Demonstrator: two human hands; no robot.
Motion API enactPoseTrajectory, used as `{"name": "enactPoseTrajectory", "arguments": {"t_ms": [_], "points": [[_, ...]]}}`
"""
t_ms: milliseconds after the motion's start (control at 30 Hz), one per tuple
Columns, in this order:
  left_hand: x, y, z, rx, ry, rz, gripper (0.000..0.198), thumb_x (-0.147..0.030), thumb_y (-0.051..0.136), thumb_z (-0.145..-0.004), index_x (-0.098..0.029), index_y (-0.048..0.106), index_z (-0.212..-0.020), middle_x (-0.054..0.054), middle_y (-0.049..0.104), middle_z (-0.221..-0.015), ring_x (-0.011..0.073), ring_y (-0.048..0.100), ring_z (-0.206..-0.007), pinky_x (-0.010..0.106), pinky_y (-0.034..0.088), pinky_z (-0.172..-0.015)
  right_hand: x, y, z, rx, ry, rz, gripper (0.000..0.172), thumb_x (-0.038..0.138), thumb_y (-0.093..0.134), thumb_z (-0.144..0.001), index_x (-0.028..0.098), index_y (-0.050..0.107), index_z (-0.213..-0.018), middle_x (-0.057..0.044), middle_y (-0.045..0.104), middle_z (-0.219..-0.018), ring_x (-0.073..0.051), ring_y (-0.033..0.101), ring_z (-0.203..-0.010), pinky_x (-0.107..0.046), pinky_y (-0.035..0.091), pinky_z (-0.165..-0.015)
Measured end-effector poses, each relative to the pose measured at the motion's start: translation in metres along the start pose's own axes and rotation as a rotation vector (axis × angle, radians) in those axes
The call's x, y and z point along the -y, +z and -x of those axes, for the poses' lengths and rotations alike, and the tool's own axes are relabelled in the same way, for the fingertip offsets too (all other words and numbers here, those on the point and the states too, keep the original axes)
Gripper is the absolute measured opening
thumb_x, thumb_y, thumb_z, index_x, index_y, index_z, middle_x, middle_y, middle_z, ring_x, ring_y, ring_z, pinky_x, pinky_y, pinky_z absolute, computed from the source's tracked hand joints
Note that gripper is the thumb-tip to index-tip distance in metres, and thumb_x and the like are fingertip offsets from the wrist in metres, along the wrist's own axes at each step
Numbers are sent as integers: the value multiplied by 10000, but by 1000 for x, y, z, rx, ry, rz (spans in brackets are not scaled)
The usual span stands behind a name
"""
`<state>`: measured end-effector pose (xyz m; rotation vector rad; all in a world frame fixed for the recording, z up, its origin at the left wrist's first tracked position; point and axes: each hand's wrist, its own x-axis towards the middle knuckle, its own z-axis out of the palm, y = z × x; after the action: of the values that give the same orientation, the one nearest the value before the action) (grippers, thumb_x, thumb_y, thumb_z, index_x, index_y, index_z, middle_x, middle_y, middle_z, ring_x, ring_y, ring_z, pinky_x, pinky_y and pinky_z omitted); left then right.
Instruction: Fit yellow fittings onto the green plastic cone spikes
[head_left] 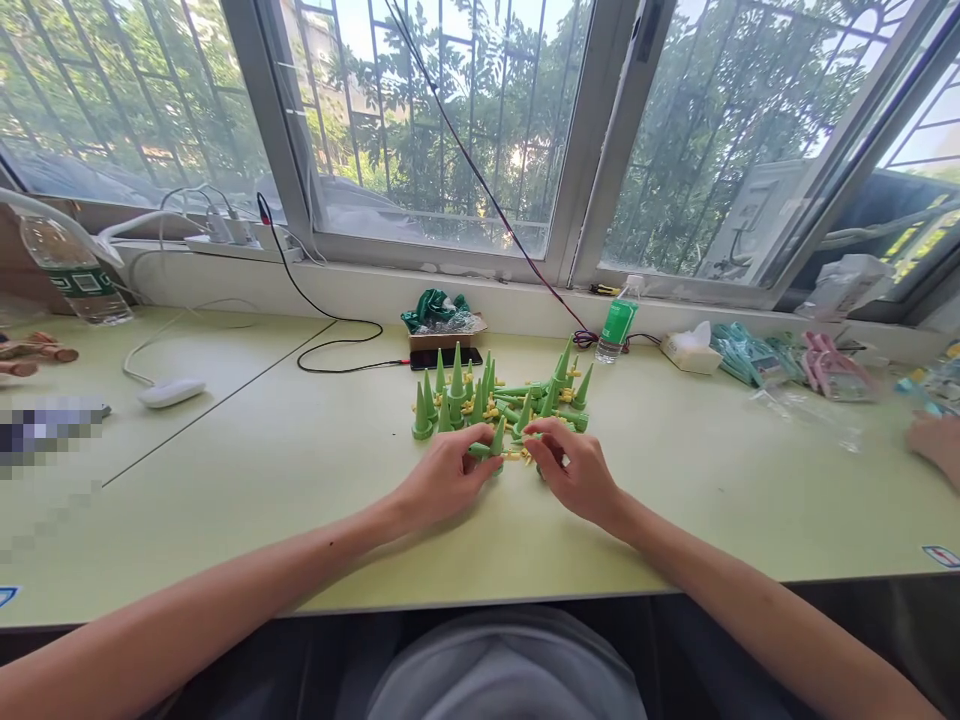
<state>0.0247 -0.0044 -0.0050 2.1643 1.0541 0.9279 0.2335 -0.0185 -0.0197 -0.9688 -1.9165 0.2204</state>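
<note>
A cluster of several green plastic cones point(457, 395) with small yellow parts point(491, 410) lies on the pale green table point(300, 470) below the window. My left hand point(442, 480) has its fingers curled round a green cone point(491, 445) at the near edge of the cluster. My right hand point(574, 470) is closed in a pinch just right of it, fingertips touching a small yellow piece point(517, 455) beside that cone. Some cones stand upright, others lie on their sides.
A black phone point(446, 357) with a cable and a box holding green film point(439, 315) sit behind the cluster. A green-labelled bottle point(616, 325), tissues point(690, 350) and packets lie to the right. A white mouse point(171, 392) and a water bottle point(75, 270) are left. Another person's hand point(937, 445) rests at far right.
</note>
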Motion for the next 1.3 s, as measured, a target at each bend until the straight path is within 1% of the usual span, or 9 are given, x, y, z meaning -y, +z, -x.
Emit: {"name": "enactPoseTrajectory", "arguments": {"t_ms": [133,300,433,533,633,733,867,1067,1300], "points": [[3,0,-1,-18,-6,-74,124,-279,616,-851,-161,619,-891,-58,498,-578,72,333,-469,208,259,-473,0,-4,-2,-43,18,40,232,372,465,-1007,192,602,-955,37,520,-581,-100,396,-471,-225,355,-497],[4,0,-2,-48,1,-103,97,-259,620,-834,-163,606,-839,-70,450,-535,88,345,-486,222,286,-499,-4,-6,-4,-77,22,112,195,340,487,-996,199,599,-923,11,589,-643,-112,456,-513,-242,388,-541],[2,-2,-1,-32,-37,-116,88,-253,607,-846,-170,579,-853,-85,411,-521,88,331,-480,224,276,-508,-6,-5,-5,-59,-24,157,97,260,529,-955,201,602,-935,-17,631,-713,-157,559,-635,-292,445,-673],[2,-2,-1,-25,-44,-110,114,-246,615,-842,-171,580,-922,-89,425,-534,85,345,-475,224,284,-516,-6,-5,-7,-16,-75,207,45,198,553,-917,199,597,-926,-27,637,-745,-189,577,-725,-343,436,-783],[2,-2,-1,-32,-38,-111,166,-249,627,-833,-169,579,-970,-68,510,-611,78,376,-484,221,295,-515,-4,-5,-8,39,-87,249,45,177,585,-887,194,596,-927,-34,643,-782,-208,573,-790,-370,410,-841],[1,-1,-1,-39,-49,-95,243,-262,641,-819,-166,569,-1031,-22,618,-789,60,397,-480,216,304,-493,-3,-5,-7,105,-78,285,82,204,623,-874,189,608,-953,-50,658,-850,-222,570,-847,-386,392,-872],[0,0,-1,-53,-49,-46,354,-271,671,-785,-178,554,-1106,21,653,-1004,38,415,-460,207,330,-461,-4,-5,-6,200,-64,336,155,243,671,-856,186,628,-993,-63,670,-914,-240,560,-910,-405,372,-898],[2,1,-1,-44,-49,-51,396,-271,671,-778,-183,538,-1141,28,654,-1039,34,418,-460,202,337,-454,-5,-4,-5,273,-41,423,180,226,675,-838,183,645,-1010,-76,661,-961,-253,540,-971,-414,361,-932],[5,2,0,-37,-38,-69,397,-261,679,-772,-188,524,-1130,14,658,-1012,39,422,-467,212,355,-476,-8,-4,-3,307,-51,481,157,206,648,-851,179,647,-1006,-83,644,-964,-249,538,-954,-411,370,-928]]}}
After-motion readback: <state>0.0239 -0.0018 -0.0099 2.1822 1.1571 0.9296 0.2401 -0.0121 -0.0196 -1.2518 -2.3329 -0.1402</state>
